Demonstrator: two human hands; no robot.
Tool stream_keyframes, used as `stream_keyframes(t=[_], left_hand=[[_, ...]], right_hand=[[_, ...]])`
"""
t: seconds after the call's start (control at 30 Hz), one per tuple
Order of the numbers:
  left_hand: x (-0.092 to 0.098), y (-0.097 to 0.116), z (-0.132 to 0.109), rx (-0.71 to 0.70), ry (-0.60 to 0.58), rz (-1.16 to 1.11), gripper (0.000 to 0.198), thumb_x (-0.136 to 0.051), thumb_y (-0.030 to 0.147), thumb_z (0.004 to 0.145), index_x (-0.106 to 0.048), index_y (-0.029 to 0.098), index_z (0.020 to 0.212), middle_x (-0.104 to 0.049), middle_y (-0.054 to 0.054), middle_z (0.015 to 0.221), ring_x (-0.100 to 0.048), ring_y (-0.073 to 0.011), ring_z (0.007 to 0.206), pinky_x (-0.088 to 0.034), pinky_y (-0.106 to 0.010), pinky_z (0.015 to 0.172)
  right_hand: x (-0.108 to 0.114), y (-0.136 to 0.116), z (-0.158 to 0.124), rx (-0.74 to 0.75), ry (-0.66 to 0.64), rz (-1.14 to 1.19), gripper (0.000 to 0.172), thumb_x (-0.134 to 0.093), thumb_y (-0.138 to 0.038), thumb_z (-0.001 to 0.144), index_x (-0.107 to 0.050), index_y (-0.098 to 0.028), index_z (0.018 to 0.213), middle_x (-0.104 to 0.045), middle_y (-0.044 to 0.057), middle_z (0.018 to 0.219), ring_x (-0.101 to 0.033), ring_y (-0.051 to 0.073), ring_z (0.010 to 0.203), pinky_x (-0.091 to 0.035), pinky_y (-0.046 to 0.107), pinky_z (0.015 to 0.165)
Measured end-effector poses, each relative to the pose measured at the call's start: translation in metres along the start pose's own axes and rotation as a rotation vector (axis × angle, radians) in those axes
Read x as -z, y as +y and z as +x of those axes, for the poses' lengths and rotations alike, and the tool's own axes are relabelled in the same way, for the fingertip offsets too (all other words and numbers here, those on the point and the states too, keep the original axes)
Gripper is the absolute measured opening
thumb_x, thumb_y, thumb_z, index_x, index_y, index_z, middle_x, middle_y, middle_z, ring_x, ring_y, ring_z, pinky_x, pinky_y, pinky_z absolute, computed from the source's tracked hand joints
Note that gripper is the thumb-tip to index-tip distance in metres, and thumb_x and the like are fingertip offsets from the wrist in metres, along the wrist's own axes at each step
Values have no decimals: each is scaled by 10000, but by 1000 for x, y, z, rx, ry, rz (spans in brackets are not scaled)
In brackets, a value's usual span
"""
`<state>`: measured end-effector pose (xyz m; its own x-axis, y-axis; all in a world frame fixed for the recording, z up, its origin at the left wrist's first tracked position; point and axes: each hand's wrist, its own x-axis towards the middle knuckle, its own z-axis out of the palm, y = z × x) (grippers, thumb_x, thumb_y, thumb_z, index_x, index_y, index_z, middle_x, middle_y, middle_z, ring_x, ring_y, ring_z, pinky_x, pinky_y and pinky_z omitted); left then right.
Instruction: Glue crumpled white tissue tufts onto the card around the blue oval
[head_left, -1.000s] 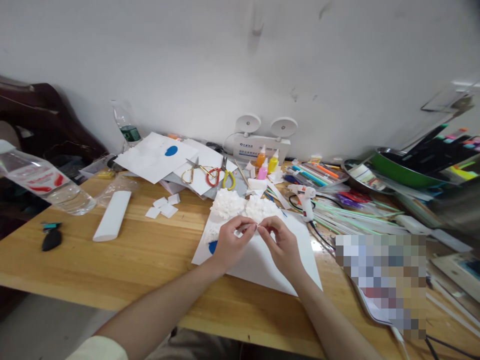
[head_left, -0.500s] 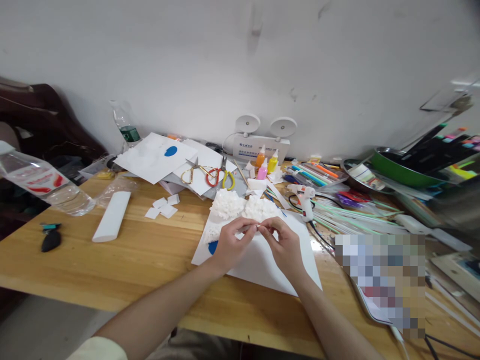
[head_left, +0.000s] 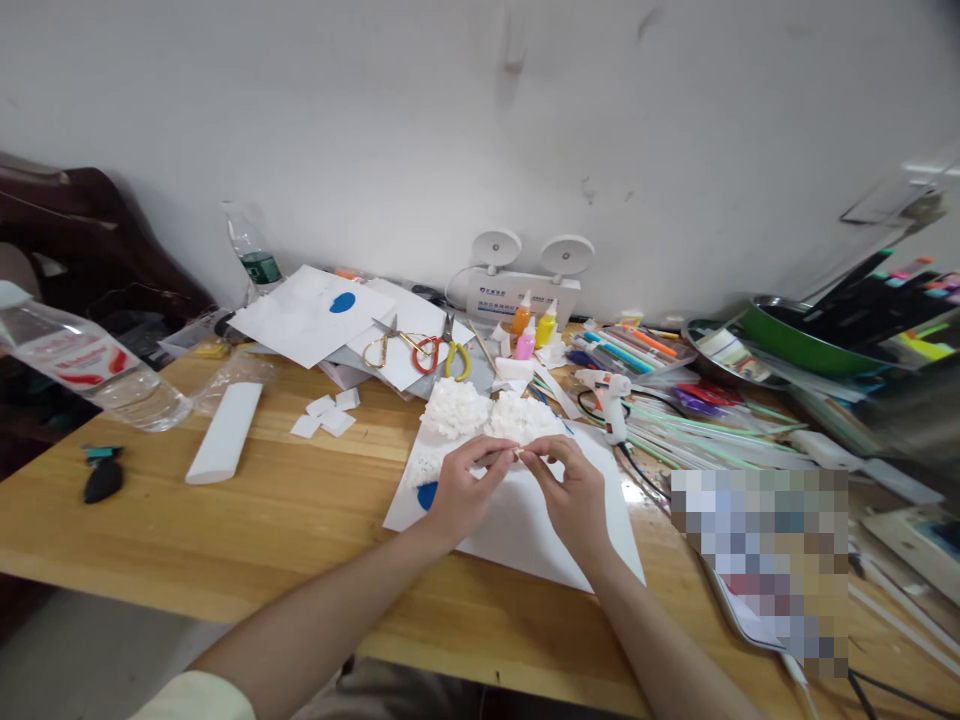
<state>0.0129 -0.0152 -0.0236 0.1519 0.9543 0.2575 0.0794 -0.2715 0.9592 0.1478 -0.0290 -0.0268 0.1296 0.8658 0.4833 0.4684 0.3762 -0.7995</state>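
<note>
My left hand [head_left: 469, 483] and my right hand [head_left: 568, 485] meet above a white paper sheet [head_left: 525, 545], both in a fingertip pinch. Between them shows a tiny white piece [head_left: 519, 453], mostly hidden by the fingers; it looks like paper. Just beyond my fingers, two fluffy white clumps of crumpled bits, a left clump [head_left: 454, 408] and a right clump [head_left: 523, 415], lie at the sheet's far edge. Left of my left hand, a blue patch [head_left: 427, 495] on the sheet is partly covered by more white bits [head_left: 425, 466]. Several small white squares [head_left: 330, 413] lie further left.
Scissors [head_left: 387, 345], red-and-yellow-handled pliers [head_left: 442, 352], paint bottles [head_left: 525, 340] and a glue gun [head_left: 611, 400] lie beyond the sheet. At left are a white foam-like block [head_left: 225, 433] and a water bottle [head_left: 90, 360]. A green pan [head_left: 810, 340] stands far right.
My right hand has shifted very slightly to the right, its fingertips a touch further from my left hand's. Everything else stays where it was.
</note>
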Motion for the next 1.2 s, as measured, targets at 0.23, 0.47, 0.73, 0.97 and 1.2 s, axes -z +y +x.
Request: stream_keyframes(t=[0.23, 0.47, 0.73, 0.97, 1.2], left_hand=[[2, -2, 1, 50, 38, 46, 152, -530, 278, 774, -620, 160, 805, -645, -32, 775, -571, -145, 740, -438, -245, 677], [2, -1, 2, 34, 13, 74, 136, -520, 261, 774, -606, 155, 769, -629, -26, 750, -563, -136, 724, -434, -231, 663], [1, -1, 1, 11, 5, 50, 145, -525, 272, 779, -615, 159, 779, -640, -25, 757, -575, -133, 726, -449, -220, 658], [0, -1, 0, 14, 2, -11, 144, -552, 265, 769, -646, 163, 806, -669, -39, 811, -609, -142, 777, -480, -230, 712], [2, 2, -1, -9, 11, 2, 161, -564, 274, 760, -667, 162, 812, -669, -52, 818, -617, -154, 772, -498, -252, 705]], right_hand=[[2, -2, 2, -33, -93, 91, 101, -541, -265, 805, -540, -209, 721, -548, 4, 705, -503, 153, 711, -396, 279, 639], [-1, -2, 1, -92, -157, 142, 119, -535, -288, 806, -543, -204, 723, -557, 10, 710, -509, 157, 719, -397, 284, 648], [-1, -4, 0, -117, -139, 108, 126, -547, -301, 796, -559, -204, 717, -569, 10, 702, -515, 162, 715, -397, 282, 639], [0, -4, 0, -87, -66, 26, 107, -568, -289, 782, -582, -208, 713, -585, 9, 701, -521, 164, 712, -403, 286, 642], [1, -7, -1, -72, -18, -40, 111, -577, -298, 772, -610, -211, 712, -611, 16, 693, -531, 173, 709, -416, 299, 642]])
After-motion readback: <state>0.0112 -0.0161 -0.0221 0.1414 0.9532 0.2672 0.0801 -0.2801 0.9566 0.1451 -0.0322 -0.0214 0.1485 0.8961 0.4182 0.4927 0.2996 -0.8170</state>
